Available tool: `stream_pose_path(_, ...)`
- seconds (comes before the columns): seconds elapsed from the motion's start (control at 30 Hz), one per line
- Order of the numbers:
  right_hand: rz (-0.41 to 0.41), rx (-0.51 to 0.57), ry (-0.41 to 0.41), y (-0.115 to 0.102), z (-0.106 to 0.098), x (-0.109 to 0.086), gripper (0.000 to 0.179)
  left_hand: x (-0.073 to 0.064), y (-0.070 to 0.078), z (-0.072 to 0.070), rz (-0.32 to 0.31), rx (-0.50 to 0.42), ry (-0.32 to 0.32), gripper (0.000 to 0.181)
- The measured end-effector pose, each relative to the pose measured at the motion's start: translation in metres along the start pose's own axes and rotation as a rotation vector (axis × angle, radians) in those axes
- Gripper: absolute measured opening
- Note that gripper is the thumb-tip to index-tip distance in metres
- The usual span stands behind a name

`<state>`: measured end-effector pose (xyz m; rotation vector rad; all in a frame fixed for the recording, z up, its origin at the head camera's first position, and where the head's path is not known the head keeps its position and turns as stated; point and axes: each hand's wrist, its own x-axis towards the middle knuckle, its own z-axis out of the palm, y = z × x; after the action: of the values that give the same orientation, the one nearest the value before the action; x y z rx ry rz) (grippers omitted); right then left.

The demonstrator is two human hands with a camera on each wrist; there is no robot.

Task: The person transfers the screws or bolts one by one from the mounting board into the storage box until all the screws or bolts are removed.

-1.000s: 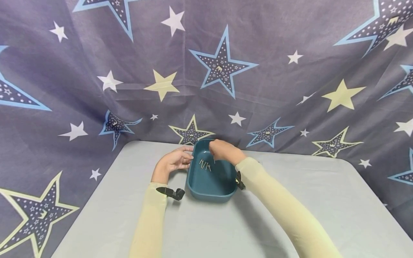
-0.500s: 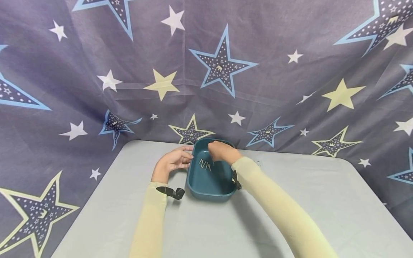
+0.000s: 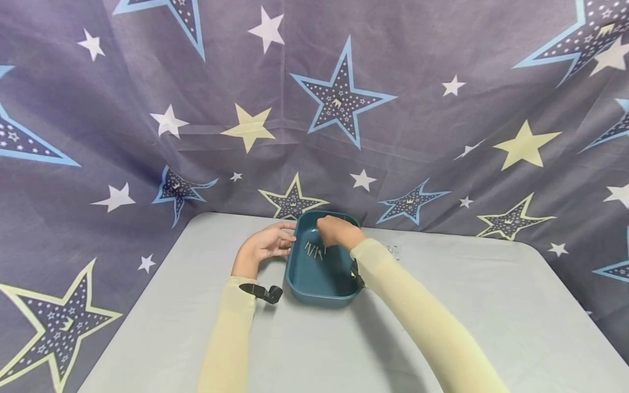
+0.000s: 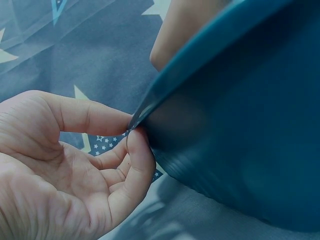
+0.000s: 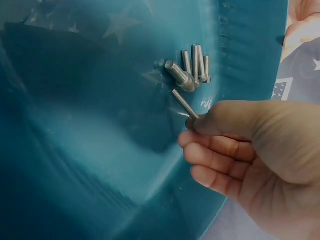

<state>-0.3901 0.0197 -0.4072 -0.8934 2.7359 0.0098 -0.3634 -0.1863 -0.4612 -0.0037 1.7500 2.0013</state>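
Note:
A deep teal plastic tub (image 3: 324, 281) stands on the table, tilted in the wrist views by the camera angle. My left hand (image 3: 267, 243) is at its left side; in the left wrist view the thumb and a finger pinch the tub's rim (image 4: 165, 82). Inside the tub, my right hand (image 5: 260, 155) pinches a metal bolt (image 5: 184, 103) by its head end between thumb and forefinger, shank pointing out. Just beyond it, several loose bolts (image 5: 196, 65) lie side by side on the tub's floor, one thicker than the others.
The tub rests on a pale grey table (image 3: 295, 349), near its back edge. Behind hangs a purple-grey curtain (image 3: 417, 65) printed with stars. A small clear packet (image 3: 395, 251) lies right of the tub, partly behind the right sleeve.
My right hand has shifted slightly to the left inside the tub, bolt still pinched, and more of the clear packet shows past the sleeve. The left hand stays at the tub.

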Motion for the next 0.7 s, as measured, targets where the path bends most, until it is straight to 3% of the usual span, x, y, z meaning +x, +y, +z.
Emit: stream_pose_path(0.7,0.032,0.013,0.013,-0.0097,0.0047,0.0012,0.014,-0.0024,0.002,0.0016,-0.004,-0.024,0.004,0.058)
